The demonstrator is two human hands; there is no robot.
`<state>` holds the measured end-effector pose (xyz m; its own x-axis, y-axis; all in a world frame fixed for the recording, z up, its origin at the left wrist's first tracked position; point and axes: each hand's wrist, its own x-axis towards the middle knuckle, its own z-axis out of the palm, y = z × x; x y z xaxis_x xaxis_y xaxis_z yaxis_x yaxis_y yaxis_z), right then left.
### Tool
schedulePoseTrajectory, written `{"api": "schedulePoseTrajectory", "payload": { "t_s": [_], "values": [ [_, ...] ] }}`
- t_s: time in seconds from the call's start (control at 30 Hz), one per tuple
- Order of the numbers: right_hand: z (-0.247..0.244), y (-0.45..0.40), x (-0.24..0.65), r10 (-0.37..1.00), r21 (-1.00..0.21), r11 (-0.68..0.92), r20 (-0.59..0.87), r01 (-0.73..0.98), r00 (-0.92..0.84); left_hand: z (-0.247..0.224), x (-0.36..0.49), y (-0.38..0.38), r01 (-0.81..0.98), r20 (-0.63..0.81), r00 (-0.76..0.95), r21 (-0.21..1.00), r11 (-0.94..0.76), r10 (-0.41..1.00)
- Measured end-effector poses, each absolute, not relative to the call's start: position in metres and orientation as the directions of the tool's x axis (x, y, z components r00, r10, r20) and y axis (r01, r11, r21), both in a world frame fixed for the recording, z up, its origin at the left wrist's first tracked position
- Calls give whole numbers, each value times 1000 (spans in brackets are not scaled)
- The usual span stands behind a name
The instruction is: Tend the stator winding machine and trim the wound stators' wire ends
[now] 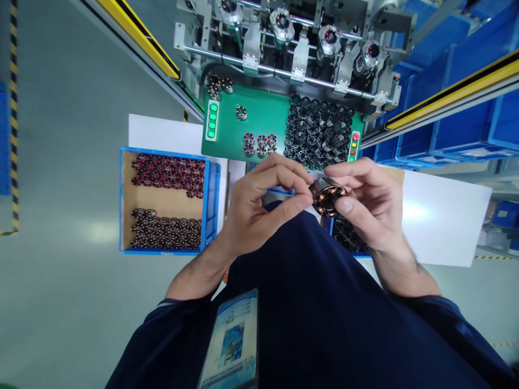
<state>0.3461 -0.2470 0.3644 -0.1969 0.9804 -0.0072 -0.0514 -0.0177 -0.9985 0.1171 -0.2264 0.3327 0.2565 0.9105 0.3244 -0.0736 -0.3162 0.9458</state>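
Between my two hands is a motor stator (326,195), a short metal cylinder with copper windings showing at its near end. My left hand (267,204) pinches it from the left, with thumb and fingertips at its rim. From the other side, my right hand (375,208) grips it with the thumb on the copper end; its other fingers are partly hidden behind it. Beyond my hands, several red-and-copper stators (261,145) stand in short rows on a green work surface (263,113). A dense block of black ring-shaped parts (316,129) covers the right side of that surface.
A blue crate (121,200) at left holds rows of stators. Behind the green surface stands a machine with metal rods and clamps (300,59). Green-lit buttons (212,120) and a red button (356,136) flank it. Another bin of black parts (351,235) sits below my right hand.
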Motion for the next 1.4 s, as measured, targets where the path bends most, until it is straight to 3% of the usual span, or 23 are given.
{"api": "schedulePoseTrajectory", "payload": {
  "t_s": [0.2,0.37,0.53,0.7,0.9,1.03,1.1,1.27,1.4],
  "values": [
    [367,-253,355,957,-989,-113,-83,-96,-276,308,116,-228,-148,101,301,987,-59,948],
    [372,-253,354,932,-994,-84,-54,-69,-358,333,108,-224,-203,206,419,970,-130,884],
    [366,-253,358,921,-997,-66,-48,-33,-386,347,104,-223,-137,231,478,973,-188,847],
    [359,-253,357,940,-999,6,20,-42,-342,342,106,-228,9,183,505,976,-217,843],
    [366,-252,359,974,-999,10,22,-52,-225,291,103,-220,110,20,533,990,-92,846],
    [366,-251,357,975,-1000,-16,-12,-13,-222,310,97,-220,78,318,329,929,-361,889],
    [364,-250,355,966,-999,-17,-8,-31,-260,331,99,-225,133,432,347,856,-500,832],
    [364,-249,350,947,-998,-47,-34,-31,-318,354,112,-233,233,528,391,736,-636,754],
    [371,-247,353,960,-988,112,80,108,-267,348,111,-234,228,534,371,741,-632,760]
  ]
}}
